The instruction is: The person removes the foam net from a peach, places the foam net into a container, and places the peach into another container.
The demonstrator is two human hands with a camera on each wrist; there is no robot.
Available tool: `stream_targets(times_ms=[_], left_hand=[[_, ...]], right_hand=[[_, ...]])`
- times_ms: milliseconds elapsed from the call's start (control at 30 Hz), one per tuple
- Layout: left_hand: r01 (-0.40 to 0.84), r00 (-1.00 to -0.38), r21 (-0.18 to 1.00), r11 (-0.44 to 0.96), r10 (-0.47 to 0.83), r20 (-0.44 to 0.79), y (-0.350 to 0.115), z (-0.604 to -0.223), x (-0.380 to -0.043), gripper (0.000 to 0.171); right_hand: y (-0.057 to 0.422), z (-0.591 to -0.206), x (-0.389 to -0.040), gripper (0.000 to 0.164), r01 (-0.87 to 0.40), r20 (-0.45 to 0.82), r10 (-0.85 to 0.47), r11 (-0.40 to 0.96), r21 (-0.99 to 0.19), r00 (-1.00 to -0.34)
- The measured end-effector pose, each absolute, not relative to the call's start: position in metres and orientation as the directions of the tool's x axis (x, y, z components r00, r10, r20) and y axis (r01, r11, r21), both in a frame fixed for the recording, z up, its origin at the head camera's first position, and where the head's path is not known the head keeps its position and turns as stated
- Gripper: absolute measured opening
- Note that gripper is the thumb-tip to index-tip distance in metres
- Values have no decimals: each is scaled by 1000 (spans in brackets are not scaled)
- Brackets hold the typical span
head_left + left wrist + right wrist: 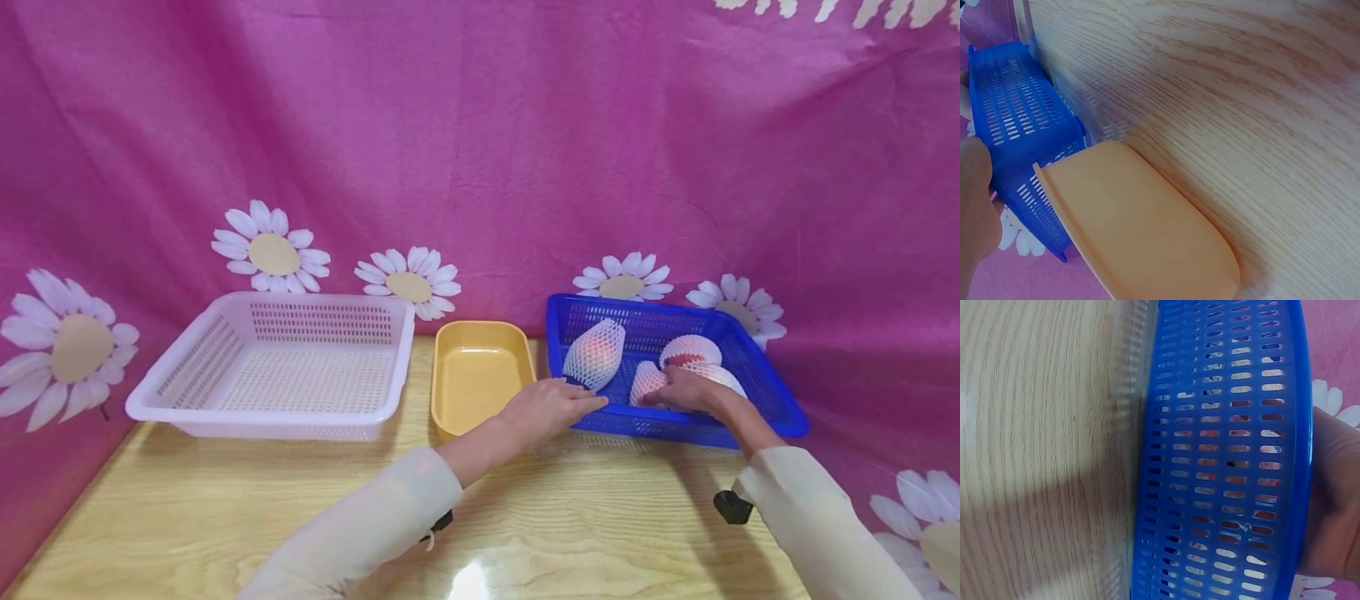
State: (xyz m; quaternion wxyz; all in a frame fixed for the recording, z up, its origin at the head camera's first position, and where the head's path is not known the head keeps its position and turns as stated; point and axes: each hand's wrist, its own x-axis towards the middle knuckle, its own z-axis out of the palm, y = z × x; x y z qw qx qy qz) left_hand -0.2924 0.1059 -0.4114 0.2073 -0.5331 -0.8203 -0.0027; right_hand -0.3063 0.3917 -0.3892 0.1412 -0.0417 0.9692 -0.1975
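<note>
A blue basket [675, 427] holds several round things in white-pink foam nets, which look like fruit. My right hand [693, 390] reaches over its near rim, its bent fingers gripping a foam-netted fruit [647, 383]; the fingertips are partly hidden. Behind that hand lies another foam-netted fruit [690, 348] with red showing. My left hand [551, 407] is over the near left corner of the basket with fingers extended, close below a taller foam-netted fruit [596, 354]. In the right wrist view the basket's slotted wall [1222, 450] hides most of the contents.
A yellow tray [483, 379] stands left of the blue basket, partly under my left forearm. Farther left is a white slotted basket [270, 412]. All stand on a wood-grain table [225, 500], before a magenta cloth [480, 150] with daisy prints.
</note>
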Motion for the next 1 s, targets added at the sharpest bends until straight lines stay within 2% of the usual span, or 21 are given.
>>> stream_targets(times_ms=[200,467,700,1000], left_hand=[[879,-338,-204,431,865,371,105,-413,-293,37],[878,-306,-227,421,859,410,105,-414,-294,38],[862,-342,-240,446,862,374,108,-412,-291,38],[850,-367,-245,467,858,361,110,-414,-291,39]], right_hand=[[389,-389,-308,84,-27,-277,-136,931,-365,-951],[388,-393,-311,82,-35,-271,-145,927,-373,-952],[388,-396,-313,71,-63,-206,-142,936,-346,-968],[390,-400,-316,73,-111,-139,-170,927,-358,-976]])
